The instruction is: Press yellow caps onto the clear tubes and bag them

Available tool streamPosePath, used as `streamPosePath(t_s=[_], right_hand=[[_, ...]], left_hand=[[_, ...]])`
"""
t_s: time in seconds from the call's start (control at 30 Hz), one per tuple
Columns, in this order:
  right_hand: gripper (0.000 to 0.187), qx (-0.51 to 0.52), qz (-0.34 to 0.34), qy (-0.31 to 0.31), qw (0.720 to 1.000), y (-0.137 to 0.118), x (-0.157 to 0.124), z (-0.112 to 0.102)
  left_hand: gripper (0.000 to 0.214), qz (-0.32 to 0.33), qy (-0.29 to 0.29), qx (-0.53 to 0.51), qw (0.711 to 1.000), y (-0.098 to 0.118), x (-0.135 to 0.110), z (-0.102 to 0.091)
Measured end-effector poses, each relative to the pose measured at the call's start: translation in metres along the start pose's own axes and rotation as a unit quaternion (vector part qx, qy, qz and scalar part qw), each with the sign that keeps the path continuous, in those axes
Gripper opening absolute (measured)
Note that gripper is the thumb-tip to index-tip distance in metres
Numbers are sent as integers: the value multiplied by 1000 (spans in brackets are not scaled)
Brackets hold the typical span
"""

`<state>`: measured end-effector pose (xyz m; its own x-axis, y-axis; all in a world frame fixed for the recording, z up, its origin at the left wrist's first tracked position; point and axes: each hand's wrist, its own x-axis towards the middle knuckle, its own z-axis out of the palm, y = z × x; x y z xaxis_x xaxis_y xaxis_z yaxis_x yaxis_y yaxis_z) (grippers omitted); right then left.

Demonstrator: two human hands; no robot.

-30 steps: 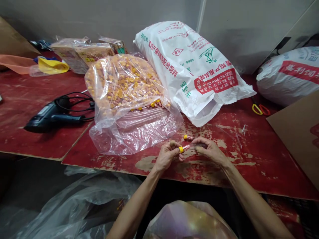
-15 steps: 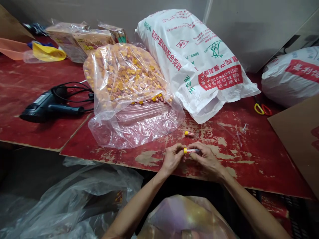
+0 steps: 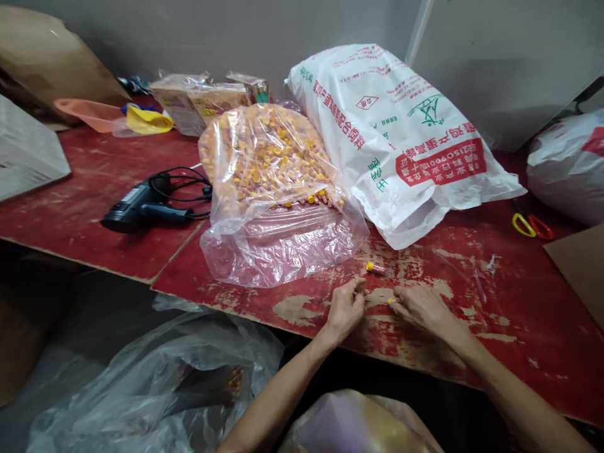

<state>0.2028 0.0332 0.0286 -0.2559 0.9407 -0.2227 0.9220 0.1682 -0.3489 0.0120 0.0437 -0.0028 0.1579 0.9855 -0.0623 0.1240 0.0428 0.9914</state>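
Just above the table's front edge my left hand point(image 3: 346, 307) has its fingers curled together; whatever may be in them is hidden. To its right, apart from it, my right hand point(image 3: 422, 308) is closed with a small yellow cap point(image 3: 391, 301) showing at the fingertips; the rest of the capped tube is covered by the hand. Another small yellow-capped tube point(image 3: 376, 268) with reddish contents lies on the table beyond both hands. Behind it sits a large clear plastic bag point(image 3: 283, 245) filled with many such yellow-capped tubes, its loose mouth toward me.
A white printed sack point(image 3: 391, 126) leans at the back on the red worn table point(image 3: 519, 302). A heat gun point(image 3: 141, 204) with its cord lies left. Scissors point(image 3: 531, 226) and a cardboard box point(image 3: 578, 270) are right. A clear plastic bag point(image 3: 189, 352) hangs below the front edge.
My hands have moved apart; the tube they both held is now mostly hidden in my right hand, its yellow cap showing. The whole view has shifted, bringing more of the left side in.
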Motion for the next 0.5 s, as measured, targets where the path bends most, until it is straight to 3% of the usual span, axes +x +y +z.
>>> streamPosePath(t_s=[0.1,0.2,0.3,0.4,0.5], right_hand=[[18,-139,-20,-12,990,9,5,5],[18,-118,-70,18,990,12,3,13],[26,-50,-99,43,993,19,3,16],[28,45,-78,143,986,28,11,20],[32,54,-67,264,961,30,20,30]], left_hand=[[24,58,102,48,992,4,22,-26],[17,79,177,134,972,4,60,-59],[11,76,268,249,928,2,110,-94],[7,66,320,289,900,3,156,-127],[19,66,329,308,890,6,190,-147]])
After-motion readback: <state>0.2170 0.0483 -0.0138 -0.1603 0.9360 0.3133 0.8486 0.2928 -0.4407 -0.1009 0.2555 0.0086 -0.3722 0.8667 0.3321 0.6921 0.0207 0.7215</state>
